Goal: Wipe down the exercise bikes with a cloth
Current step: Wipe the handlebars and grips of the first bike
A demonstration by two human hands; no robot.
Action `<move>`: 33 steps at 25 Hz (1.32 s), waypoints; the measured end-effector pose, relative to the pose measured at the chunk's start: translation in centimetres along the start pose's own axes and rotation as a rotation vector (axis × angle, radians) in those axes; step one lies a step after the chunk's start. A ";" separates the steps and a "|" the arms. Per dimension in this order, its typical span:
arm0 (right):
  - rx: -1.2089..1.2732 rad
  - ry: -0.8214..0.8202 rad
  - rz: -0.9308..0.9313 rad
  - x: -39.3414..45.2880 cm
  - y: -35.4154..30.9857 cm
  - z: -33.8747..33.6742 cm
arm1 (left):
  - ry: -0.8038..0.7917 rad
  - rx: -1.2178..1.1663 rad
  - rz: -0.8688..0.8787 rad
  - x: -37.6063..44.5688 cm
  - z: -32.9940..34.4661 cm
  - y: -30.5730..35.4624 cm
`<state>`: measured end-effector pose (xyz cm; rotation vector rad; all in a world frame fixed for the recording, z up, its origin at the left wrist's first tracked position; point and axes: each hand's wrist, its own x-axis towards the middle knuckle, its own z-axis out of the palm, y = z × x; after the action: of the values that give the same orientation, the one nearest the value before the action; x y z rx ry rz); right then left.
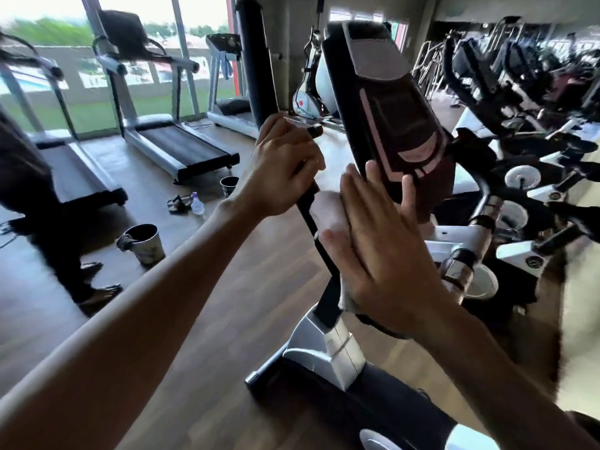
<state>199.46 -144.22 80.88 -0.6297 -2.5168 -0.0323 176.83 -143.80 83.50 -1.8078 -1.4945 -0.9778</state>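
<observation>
An exercise bike's black console (389,105) rises in front of me on a black post (324,264) with a silver base cover (328,355). My left hand (285,167) grips the black handlebar beside the console, fingers curled round it. My right hand (376,245) lies flat with straight fingers, pressing a white cloth (328,212) against the console's lower edge and the post. Most of the cloth is hidden under the palm; a corner hangs out below the wrist.
Treadmills (175,144) stand along the window at the left. A person in dark trousers (48,222) stands at far left. A metal bucket (143,243), a cup (229,185), sandals and a small bottle (197,204) sit on the wooden floor. More bikes (519,177) crowd the right.
</observation>
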 end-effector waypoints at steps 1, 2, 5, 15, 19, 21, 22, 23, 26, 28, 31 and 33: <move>0.042 -0.009 -0.041 -1.4 0.3 0.0 | -0.017 0.009 -0.002 0.0 0.0 0.1; 0.075 -0.021 -0.078 -2.6 0.7 0.1 | -0.023 0.020 -0.004 0.0 0.0 0.1; 0.186 -0.065 -0.095 -2.6 1.4 0.0 | -0.014 0.059 0.007 -0.2 0.3 0.0; 0.175 -0.009 -0.193 -4.6 1.9 0.4 | -0.058 0.067 0.028 -0.1 0.2 -0.6; 0.281 0.003 -0.066 -2.6 2.0 0.7 | -0.038 0.047 0.019 -0.1 0.4 -0.4; 0.306 0.035 0.018 0.4 0.8 0.5 | -0.037 0.049 0.008 -0.3 0.6 -0.6; 0.269 0.065 0.026 1.5 0.3 0.5 | -0.037 0.055 0.004 -0.3 0.7 -0.6; 0.223 0.087 -0.004 1.9 -0.1 0.5 | -0.037 0.060 -0.002 -0.3 0.7 -0.6; 0.243 0.089 -0.220 0.7 0.1 0.2 | -0.025 0.061 -0.012 -0.2 0.6 -0.5; 0.312 0.057 -0.299 0.2 1.1 0.3 | -0.033 0.064 -0.007 -0.4 0.5 -0.5; 0.346 0.126 -0.068 1.9 1.1 0.7 | -0.060 0.071 -0.010 -0.4 0.3 -0.4; 0.295 0.177 0.025 1.4 0.3 0.8 | -0.072 0.077 -0.017 -0.3 0.2 -0.3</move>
<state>198.16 -143.22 80.88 -0.5124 -2.2827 0.2757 176.56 -143.75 83.18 -1.7948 -1.5716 -0.8596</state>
